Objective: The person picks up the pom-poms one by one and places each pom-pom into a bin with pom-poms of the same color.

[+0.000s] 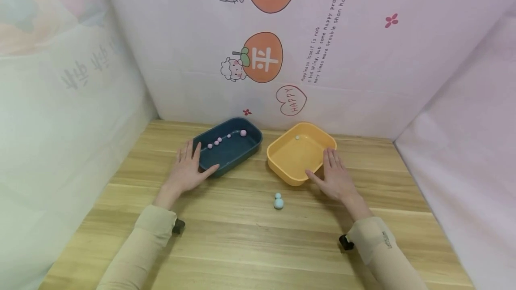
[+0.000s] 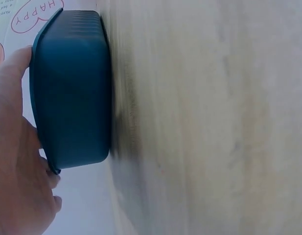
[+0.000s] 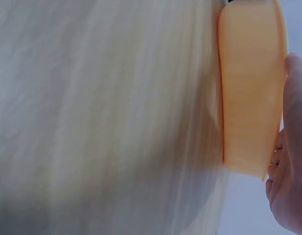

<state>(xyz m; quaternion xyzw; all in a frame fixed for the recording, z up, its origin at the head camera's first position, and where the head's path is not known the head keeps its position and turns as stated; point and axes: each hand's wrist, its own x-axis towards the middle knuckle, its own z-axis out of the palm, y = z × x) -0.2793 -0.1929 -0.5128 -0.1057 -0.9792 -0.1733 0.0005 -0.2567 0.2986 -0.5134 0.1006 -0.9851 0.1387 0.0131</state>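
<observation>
My left hand (image 1: pixel 186 171) is spread at the near left corner of a dark teal tray (image 1: pixel 230 153), thumb and fingers at its rim. Several pink balls (image 1: pixel 243 133) of different sizes lie in a row along the tray's far side. Across the table, my right hand (image 1: pixel 335 180) touches the near right corner of a yellow tray (image 1: pixel 296 155) with extended fingers. One tiny pale-blue ball (image 1: pixel 297 137) is inside it. Both wrist views show a thumb at the rim, on the teal wall (image 2: pixel 72 98) and the yellow wall (image 3: pixel 251 93). The other fingers are partly hidden behind.
Two light-blue balls, a larger one (image 1: pixel 278 203) and a smaller one (image 1: pixel 278 196), sit touching on the wooden table (image 1: pixel 242 245) in front of the yellow tray. A printed white cloth (image 1: pixel 346 102) stands behind the trays, with more cloth at both sides.
</observation>
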